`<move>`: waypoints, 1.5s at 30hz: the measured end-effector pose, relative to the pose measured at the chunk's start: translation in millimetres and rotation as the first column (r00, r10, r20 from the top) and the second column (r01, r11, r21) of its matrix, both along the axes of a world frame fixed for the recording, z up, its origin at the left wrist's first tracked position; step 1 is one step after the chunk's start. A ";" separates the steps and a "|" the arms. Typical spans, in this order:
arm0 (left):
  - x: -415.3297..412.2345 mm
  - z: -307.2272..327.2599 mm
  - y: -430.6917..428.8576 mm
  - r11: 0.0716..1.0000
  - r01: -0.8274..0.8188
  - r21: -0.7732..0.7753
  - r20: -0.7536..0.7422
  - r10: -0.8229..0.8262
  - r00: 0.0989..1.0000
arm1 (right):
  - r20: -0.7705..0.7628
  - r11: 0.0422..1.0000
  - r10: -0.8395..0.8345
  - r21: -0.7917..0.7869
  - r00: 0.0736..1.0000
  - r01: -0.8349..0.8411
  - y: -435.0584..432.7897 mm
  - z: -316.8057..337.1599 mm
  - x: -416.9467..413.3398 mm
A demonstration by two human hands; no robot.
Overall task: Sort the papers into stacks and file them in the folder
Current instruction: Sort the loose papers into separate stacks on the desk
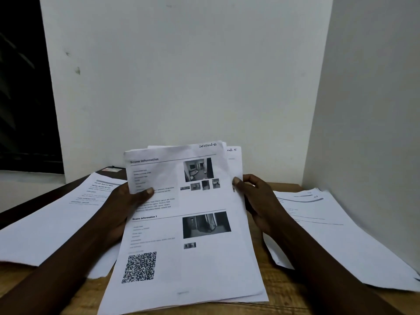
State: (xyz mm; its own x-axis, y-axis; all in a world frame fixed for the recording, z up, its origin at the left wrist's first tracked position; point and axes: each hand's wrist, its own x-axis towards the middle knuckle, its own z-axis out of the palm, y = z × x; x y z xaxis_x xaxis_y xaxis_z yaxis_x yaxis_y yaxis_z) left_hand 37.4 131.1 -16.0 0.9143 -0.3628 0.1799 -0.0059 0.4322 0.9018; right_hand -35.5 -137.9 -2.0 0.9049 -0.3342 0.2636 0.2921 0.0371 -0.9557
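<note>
I hold a bundle of printed papers point(193, 258) tilted up over the wooden table point(272, 289). Its top sheet shows "Scene Information" headings, small photos, a QR code and a handwritten "Section" note at the top right. My left hand point(129, 201) grips the bundle's left edge, thumb lying across the print. My right hand point(256, 196) pinches the right edge, thumb on the front. Another sheet marked "5" peeks out behind the bundle. A stack of papers point(56, 223) lies at the left and another stack point(329, 242) at the right. No folder is in view.
White walls stand close behind the table and along its right side. A dark window point(25, 87) is at the far left. A small card-like object point(111, 170) lies at the table's back edge.
</note>
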 end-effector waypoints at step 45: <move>8.0 -4.8 2.7 1.000 -0.002 -0.029 -0.032 0.001 0.999 | 0.328 0.890 -0.245 -0.298 0.912 0.346 0.0 -2.0 2.1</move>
State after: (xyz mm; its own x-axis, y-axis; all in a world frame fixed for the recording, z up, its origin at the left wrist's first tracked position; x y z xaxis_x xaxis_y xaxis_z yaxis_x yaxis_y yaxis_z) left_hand 45.5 133.8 -20.8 0.9203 -0.3566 0.1607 0.0223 0.4579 0.8887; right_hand -33.5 -137.9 -4.0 0.6525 -0.4177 0.6322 0.4882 -0.4063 -0.7724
